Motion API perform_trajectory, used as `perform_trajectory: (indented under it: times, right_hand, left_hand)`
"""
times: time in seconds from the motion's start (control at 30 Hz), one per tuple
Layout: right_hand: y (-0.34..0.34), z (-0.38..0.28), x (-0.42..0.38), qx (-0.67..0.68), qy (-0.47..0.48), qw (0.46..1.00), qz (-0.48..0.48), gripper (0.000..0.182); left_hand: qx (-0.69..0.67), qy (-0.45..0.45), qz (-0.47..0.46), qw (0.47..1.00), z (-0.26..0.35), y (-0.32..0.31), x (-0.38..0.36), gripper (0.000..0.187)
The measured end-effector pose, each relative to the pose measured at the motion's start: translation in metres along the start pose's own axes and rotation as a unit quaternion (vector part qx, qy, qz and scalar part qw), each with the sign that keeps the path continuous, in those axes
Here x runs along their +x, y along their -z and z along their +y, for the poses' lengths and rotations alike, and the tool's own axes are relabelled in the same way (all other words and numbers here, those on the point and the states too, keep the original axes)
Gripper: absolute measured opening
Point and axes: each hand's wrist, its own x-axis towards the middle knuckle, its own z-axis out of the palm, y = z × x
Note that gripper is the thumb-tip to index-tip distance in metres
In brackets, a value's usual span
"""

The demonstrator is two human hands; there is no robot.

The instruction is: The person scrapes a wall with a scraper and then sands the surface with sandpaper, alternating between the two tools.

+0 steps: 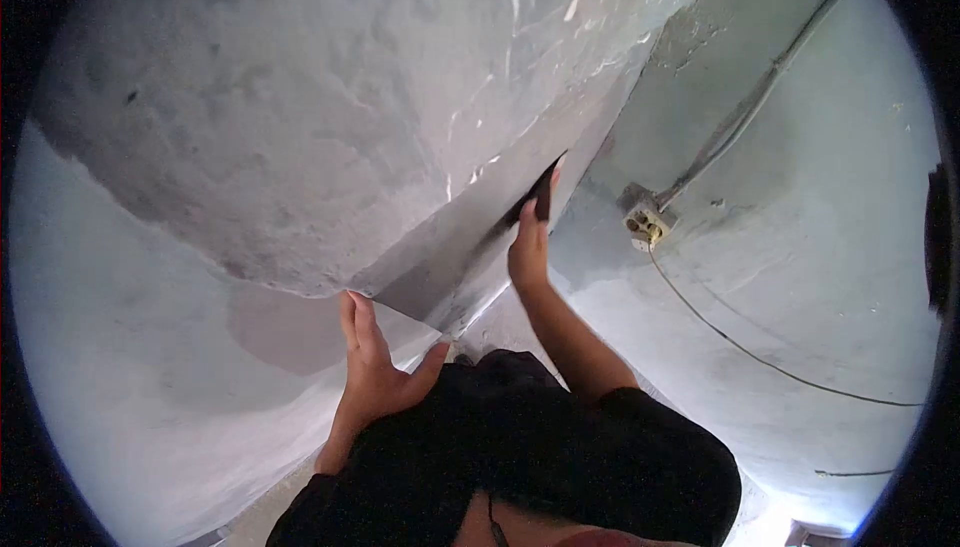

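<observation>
My right hand (532, 247) is closed around a dark, flat tool (543, 197) that looks like a plastering trowel seen nearly edge-on. The tool lies against a smooth grey wall face (450, 237), where a dark smear or shadow runs alongside it. At the lower left end of that face, my left hand (380, 372) is open, with fingers stretched up against the corner edge (400, 317) and the thumb spread to the right. What the left fingertips press on is partly hidden.
Above is a grey, patchy plastered surface (300, 97) with a rough edge. On the right wall (800, 227), a cable (790, 57) runs to a small socket box (647, 219), and a thin wire (740, 342) trails from it. Floor (490, 332) shows between the walls.
</observation>
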Motion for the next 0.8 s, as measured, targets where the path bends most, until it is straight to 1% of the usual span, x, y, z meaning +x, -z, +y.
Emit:
perform_trajectory:
  times: [0.03,0.1,0.13,0.2,0.27,0.3,0.33,0.4,0.43,0.47,0.53,0.63,0.7,0.73,0.8]
  right_hand:
    - [0.000,0.000,0.000,-0.002,0.000,1.000,0.005,0.065]
    - [-0.001,0.002,0.001,0.003,0.010,1.000,0.014,0.064]
    - [-0.001,0.003,0.000,0.006,0.019,1.000,0.018,0.063]
    - [-0.002,0.004,0.000,0.014,0.035,0.999,0.023,0.062]
    - [-0.003,0.006,-0.002,0.020,0.037,0.999,0.021,0.061]
    - [-0.004,-0.001,-0.002,0.022,0.033,0.999,0.020,0.060]
    - [-0.014,-0.010,-0.027,0.032,-0.022,0.999,-0.005,0.063]
    - [-0.020,-0.012,-0.045,0.031,-0.029,0.998,-0.049,0.066]
    - [-0.015,-0.011,-0.041,0.002,-0.043,0.997,-0.058,0.068]
    - [-0.011,-0.003,-0.030,0.000,-0.016,0.999,-0.042,0.067]
    - [-0.004,0.002,-0.033,0.002,-0.020,0.999,-0.036,0.066]
    - [0.002,-0.002,-0.011,0.011,0.002,1.000,-0.022,0.063]
    - [0.004,-0.005,0.000,0.018,0.013,1.000,-0.015,0.062]
    - [0.004,-0.006,0.001,0.021,0.015,1.000,-0.013,0.061]
    - [0.000,-0.016,-0.010,0.024,0.009,1.000,-0.012,0.060]
  left_hand:
    - [-0.002,-0.003,-0.003,1.000,0.001,0.000,-0.001,0.108]
    - [-0.018,0.035,-0.019,0.999,0.003,0.000,-0.001,0.110]
    - [-0.020,0.024,-0.013,0.999,0.005,0.001,0.000,0.110]
    - [0.020,0.024,-0.030,0.999,0.006,0.003,0.003,0.112]
    - [0.006,0.012,-0.012,1.000,0.002,-0.002,0.001,0.112]
    - [-0.006,0.006,0.001,1.000,0.001,-0.004,-0.001,0.113]
    - [-0.007,0.010,-0.003,1.000,0.002,-0.005,-0.001,0.113]
    - [-0.026,0.012,-0.003,1.000,0.004,-0.003,0.002,0.115]
    - [-0.026,0.015,-0.008,1.000,0.004,-0.004,0.003,0.115]
    - [-0.029,0.021,-0.009,0.999,0.004,-0.004,0.003,0.116]
    - [-0.032,0.025,-0.010,0.999,0.004,-0.005,0.000,0.116]
    - [-0.027,-0.019,0.011,0.999,0.001,-0.007,-0.001,0.116]
    - [-0.052,0.013,0.006,0.999,0.006,-0.006,0.000,0.116]
    - [-0.051,0.011,0.007,0.999,0.006,-0.007,0.000,0.116]
    - [-0.015,0.020,0.000,1.000,0.006,-0.008,-0.003,0.117]
